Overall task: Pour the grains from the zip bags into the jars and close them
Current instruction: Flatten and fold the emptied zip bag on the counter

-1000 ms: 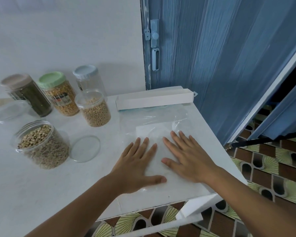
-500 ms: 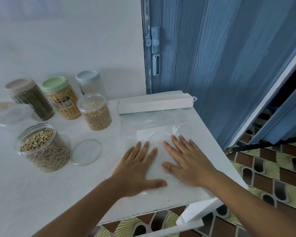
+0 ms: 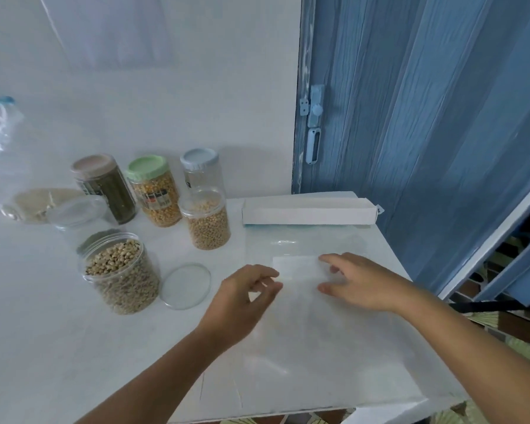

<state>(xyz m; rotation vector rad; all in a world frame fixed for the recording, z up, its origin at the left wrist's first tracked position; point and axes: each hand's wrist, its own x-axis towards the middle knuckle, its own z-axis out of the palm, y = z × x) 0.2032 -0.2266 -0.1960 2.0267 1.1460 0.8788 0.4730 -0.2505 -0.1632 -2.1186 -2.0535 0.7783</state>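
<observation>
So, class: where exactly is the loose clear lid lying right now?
The loose clear lid lies flat on the table, left of centre, between the open jar and the left hand.

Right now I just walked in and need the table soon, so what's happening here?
A person is at the white table, both hands over an empty, flattened zip bag. The left hand and right hand have loosely curled fingers at its white label. The wide jar of grain stands open, its clear lid lying beside it. Other filled jars stand behind.
</observation>
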